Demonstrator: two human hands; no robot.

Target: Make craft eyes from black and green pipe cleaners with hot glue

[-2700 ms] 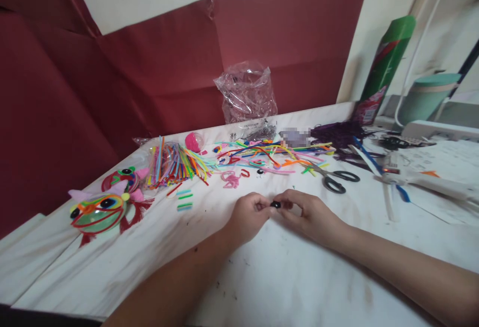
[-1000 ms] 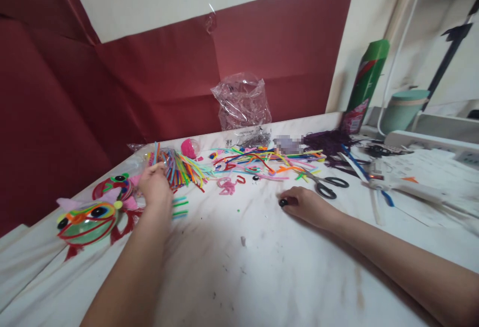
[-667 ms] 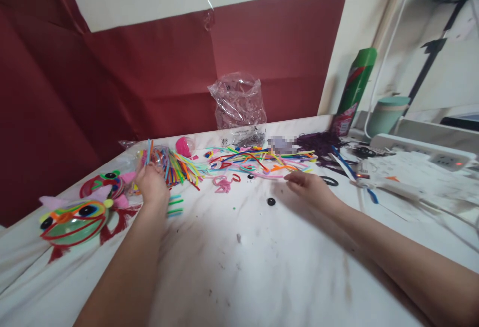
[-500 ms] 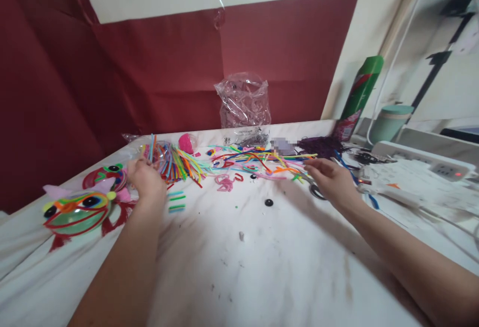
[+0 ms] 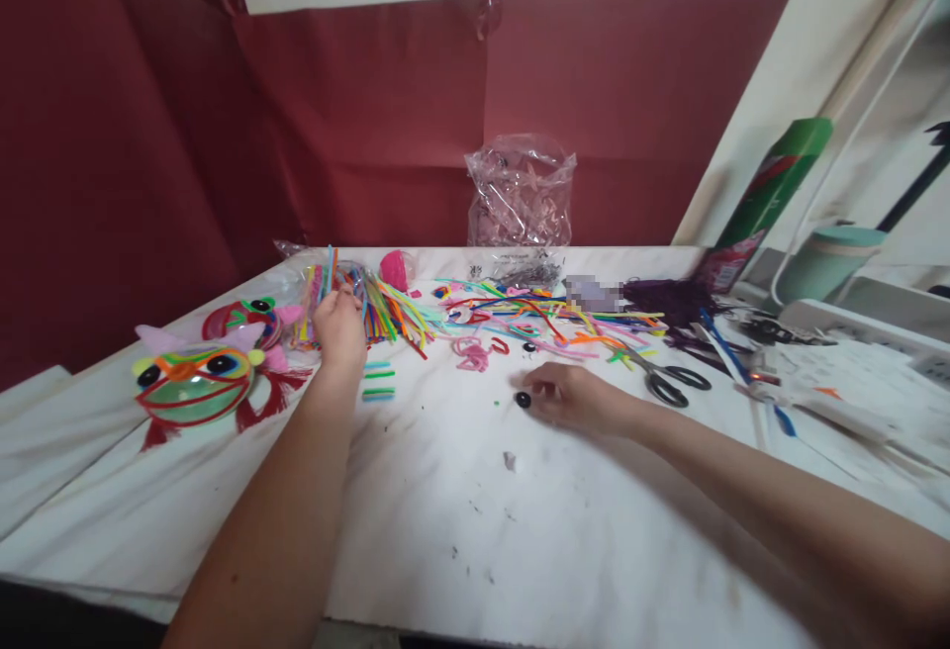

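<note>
My left hand is closed at the left back of the table, over a heap of coloured pipe cleaners. Light blue pipe cleaners stick up from its fingers. My right hand reaches in from the right with fingers curved and apart. Just beside its fingertips lies a black eye piece on the white table. Short green and blue pipe cleaner pieces lie in a row near my left forearm. At the left sits a lion-like face with black eyes and red tassels, another similar one behind it.
Black-handled scissors lie open to the right of my right hand. Behind stand a clear plastic bag and a green can. Purple strands, a mint cup and a white power strip are at the right.
My right hand has moved left, from beside the scissors to the black eye piece. My left hand stays by the pipe cleaners. The view has shifted left.
</note>
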